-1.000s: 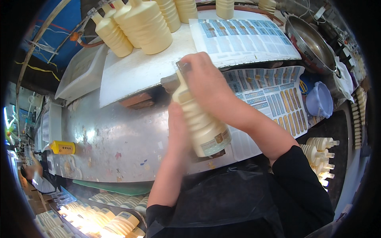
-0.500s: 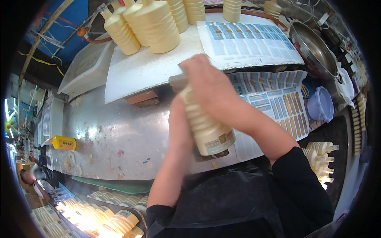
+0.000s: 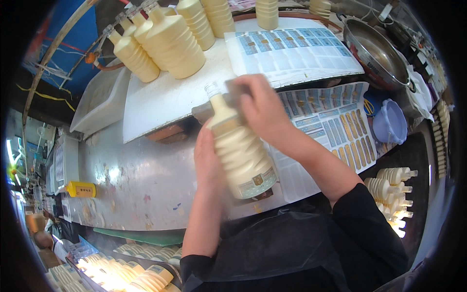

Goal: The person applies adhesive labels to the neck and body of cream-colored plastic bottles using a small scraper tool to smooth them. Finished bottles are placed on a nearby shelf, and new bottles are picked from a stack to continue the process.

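Observation:
A cream-coloured ribbed bottle [image 3: 242, 153] with a clear neck lies tilted in front of me, its neck pointing away. A label band runs around its base and another strip crosses its shoulder. My left hand [image 3: 208, 158] is closed around the bottle's left side, slightly blurred. Over the shoulder, at the right, my right hand [image 3: 262, 107] is closed on a grey flat piece [image 3: 235, 92], whose kind I cannot make out. Beneath the neck shows part of a grey block [image 3: 200, 113]. Sheets of blue and gold labels [image 3: 335, 126] lie just right of the bottle.
Several cream bottles [image 3: 177, 46] stand on the raised white board [image 3: 155, 104], beside another label sheet [image 3: 296, 48]. A metal pan [image 3: 374, 53] and a blue bucket [image 3: 390, 124] are at the right. A yellow bottle [image 3: 81, 189] lies on the metal table at the left. Crates of bottles are lower left.
My right hand has lifted off the bottle's neck and shifted slightly down, uncovering the neck and shoulder strip. The bottle has turned and moved slightly left and down with my left hand.

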### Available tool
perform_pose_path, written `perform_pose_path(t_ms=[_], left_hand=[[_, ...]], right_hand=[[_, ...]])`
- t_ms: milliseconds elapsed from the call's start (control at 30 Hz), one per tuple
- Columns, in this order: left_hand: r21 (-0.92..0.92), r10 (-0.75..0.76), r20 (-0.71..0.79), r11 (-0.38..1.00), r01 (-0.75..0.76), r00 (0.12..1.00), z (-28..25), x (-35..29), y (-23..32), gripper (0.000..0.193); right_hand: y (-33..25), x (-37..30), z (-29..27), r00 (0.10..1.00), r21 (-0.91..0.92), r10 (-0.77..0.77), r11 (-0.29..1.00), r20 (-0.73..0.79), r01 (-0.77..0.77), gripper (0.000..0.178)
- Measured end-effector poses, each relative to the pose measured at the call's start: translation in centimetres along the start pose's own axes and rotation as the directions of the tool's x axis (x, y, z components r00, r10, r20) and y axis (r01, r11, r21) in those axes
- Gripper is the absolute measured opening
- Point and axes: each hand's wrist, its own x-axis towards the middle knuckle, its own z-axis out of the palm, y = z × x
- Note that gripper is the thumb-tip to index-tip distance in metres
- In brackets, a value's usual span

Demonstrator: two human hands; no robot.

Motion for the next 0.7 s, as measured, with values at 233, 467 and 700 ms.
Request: perform_pose_path(t_ms=[233,467,700], left_hand=[[-0.121,-0.047,-0.042,0.992,0.041,0.998,0.7,-0.4,0.5,0.042],[-0.185,-0.041,-0.057,0.982,0.030,0.998,2.0,-1.1,1.4,0.050],[0.318,0.112,0.065,0.940,-0.127,0.992,-2.0,1.9,-1.5,0.050]], right_hand=[[-4.1,-0.1,3.4,0.986,-0.199,-0.053,0.976,0.155,0.084,0.024],[-5.1,-0.2,6.7,0.945,-0.503,-0.198,0.807,0.260,0.308,0.021],[-0.1,-0.9,0.1,0.994,-0.105,-0.090,0.990,0.058,0.096,0.027]])
